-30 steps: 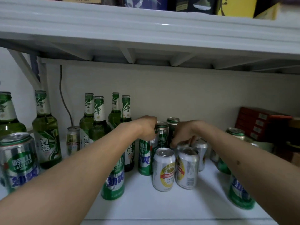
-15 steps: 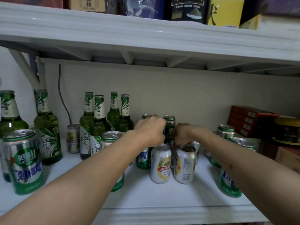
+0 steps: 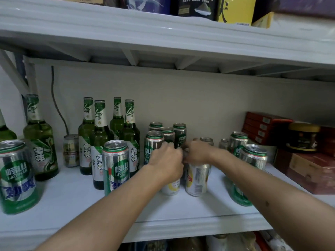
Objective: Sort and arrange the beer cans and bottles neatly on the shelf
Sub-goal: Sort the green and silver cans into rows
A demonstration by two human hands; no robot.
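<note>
- Two shelves frame the work: the white middle shelf (image 3: 76,200) carries all the beer, and the upper shelf (image 3: 163,31) hangs over it at twelve o'clock, so anything lifted has little headroom above the bottle caps.
- Four green Snow beer bottles (image 3: 98,142) stand upright in a tight cluster at ten o'clock from the hands, with another green bottle (image 3: 40,140) apart at nine o'clock.
- Several tall green Laoshan cans are scattered: one (image 3: 116,165) just at eight o'clock of the left hand, one (image 3: 17,175) far out at nine o'clock, and a pair (image 3: 253,158) at three o'clock.
- A packed group of tall cans (image 3: 165,134) stands at twelve o'clock, directly behind the knuckles.
- The two short silver-and-yellow cans sit upright and side by side under the hands, long axes vertical: the left one (image 3: 172,186) below the left hand, the right one (image 3: 196,180) below the right hand.
- The left hand (image 3: 167,160) curls down over the left can's top; whether it truly grips the can I cannot tell.
- The right hand (image 3: 196,152) likewise lies curled on its can's top, the grasp hidden from view.
- The coming move likely turns on this: each can lies straight at six o'clock beneath its own hand, so each hand is nearest its own can and can shift it without crossing.
</note>
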